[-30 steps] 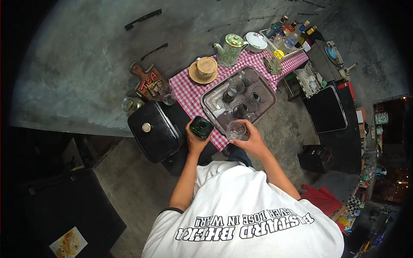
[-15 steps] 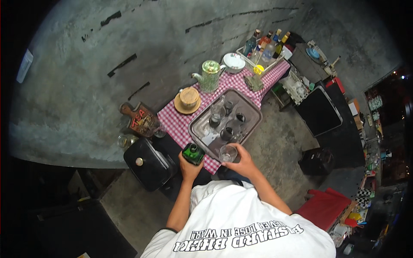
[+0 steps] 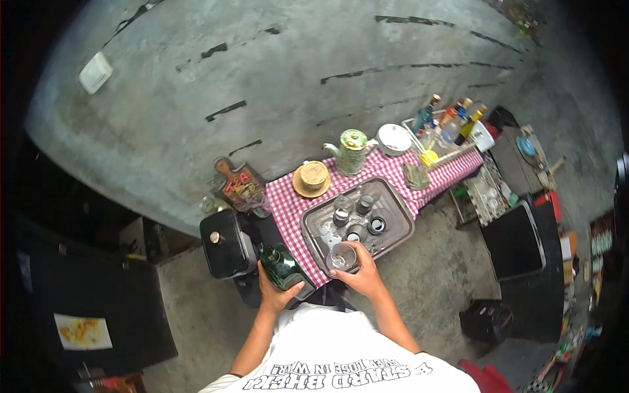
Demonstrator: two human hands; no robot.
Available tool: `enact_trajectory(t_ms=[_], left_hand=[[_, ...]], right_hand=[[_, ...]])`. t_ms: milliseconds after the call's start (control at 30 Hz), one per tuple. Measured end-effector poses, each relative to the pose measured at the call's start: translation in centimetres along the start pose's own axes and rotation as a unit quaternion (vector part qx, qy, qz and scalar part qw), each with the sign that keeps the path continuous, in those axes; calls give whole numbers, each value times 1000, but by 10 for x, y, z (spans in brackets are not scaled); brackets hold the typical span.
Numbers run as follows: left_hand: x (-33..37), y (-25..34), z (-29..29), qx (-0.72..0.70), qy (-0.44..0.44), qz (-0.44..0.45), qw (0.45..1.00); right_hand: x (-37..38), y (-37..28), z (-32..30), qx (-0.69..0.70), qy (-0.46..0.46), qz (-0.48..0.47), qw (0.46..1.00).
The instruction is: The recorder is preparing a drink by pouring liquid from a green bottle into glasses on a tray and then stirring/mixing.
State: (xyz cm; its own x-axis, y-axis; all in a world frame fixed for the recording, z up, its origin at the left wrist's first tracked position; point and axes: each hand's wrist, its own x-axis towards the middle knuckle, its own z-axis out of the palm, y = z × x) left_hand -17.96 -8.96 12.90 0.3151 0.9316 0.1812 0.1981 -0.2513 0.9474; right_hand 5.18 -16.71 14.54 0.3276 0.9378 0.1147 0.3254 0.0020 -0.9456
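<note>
My left hand [image 3: 275, 295] is wrapped round a square-sided green glass bottle [image 3: 282, 268], which leans with its open neck toward the far left. Just right of it, my right hand [image 3: 364, 280] grips a clear drinking glass [image 3: 342, 257] by its side. That glass is over the near edge of a brown tray [image 3: 310, 230] and looks empty. Several small glasses [image 3: 378, 224] stand farther back in the tray, and its floor looks wet. Bottle and glass are apart from each other.
A red checked cloth [image 3: 283, 196] lies under the tray. Behind stand a cup on a saucer [image 3: 313, 178], a green teapot [image 3: 352, 154], white bowls [image 3: 394, 139] and a rack of bottles [image 3: 452, 141]. A black lidded container [image 3: 226, 245] stands by my left hand.
The bottle has gone from nearly upright to leaning, so its side now shows. My right hand still holds the glass at the tray's near edge. The whole view has shifted.
</note>
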Motion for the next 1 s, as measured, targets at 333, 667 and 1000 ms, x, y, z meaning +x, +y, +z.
enact_trajectory(t_ms=[333,667,1000], left_hand=[[-5,50,-15,-105,53,6,993],[33,59,-112,52,-85,84,991],[76,27,-183,68,-156,107,980]], right_hand=[[14,-16,-5,48,-75,-66,994],[18,-69,36,5,-33,-77,996],[27,-115,99,-72,0,-93,993]])
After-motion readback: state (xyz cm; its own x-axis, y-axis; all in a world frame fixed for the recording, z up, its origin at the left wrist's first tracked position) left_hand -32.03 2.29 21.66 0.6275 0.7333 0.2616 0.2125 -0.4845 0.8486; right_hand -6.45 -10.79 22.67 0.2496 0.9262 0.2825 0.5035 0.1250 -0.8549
